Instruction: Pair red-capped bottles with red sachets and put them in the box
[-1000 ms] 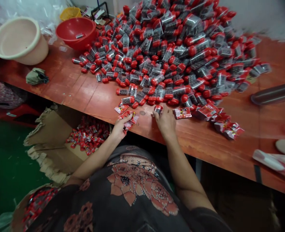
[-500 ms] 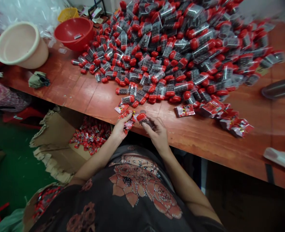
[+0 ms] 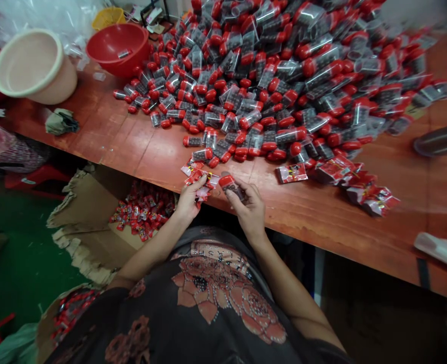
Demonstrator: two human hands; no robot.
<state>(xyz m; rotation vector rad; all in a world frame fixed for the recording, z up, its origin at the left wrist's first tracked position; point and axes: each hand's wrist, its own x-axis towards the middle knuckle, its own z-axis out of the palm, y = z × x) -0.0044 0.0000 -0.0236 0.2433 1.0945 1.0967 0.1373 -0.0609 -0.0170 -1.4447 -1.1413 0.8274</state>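
Observation:
At the table's front edge my left hand (image 3: 189,201) pinches a small red and clear printed wrapper (image 3: 204,191). My right hand (image 3: 249,206), just beside it, grips a clear tube with a red cap (image 3: 228,183), the capped end pointing up and left toward the wrapper. Dark contents show through the tube's wall. The tube and the wrapper look close but apart. More printed wrappers (image 3: 192,168) lie on the table just beyond my left fingers. A large heap of similar red-capped tubes (image 3: 246,106) covers the table in front of both hands.
Stacks of red printed packets (image 3: 337,169) lie to the right, with a single bundle (image 3: 292,173) nearer. A red bowl (image 3: 119,45) and a cream tub (image 3: 34,65) stand back left. Below the edge, a torn cardboard box (image 3: 79,222) holds red-wrapped pieces. A long tube (image 3: 441,140) lies far right.
The tube in my right hand has shifted slightly right, away from the wrapper. My left hand stays nearly in place, still pinching the wrapper. The view has moved a little.

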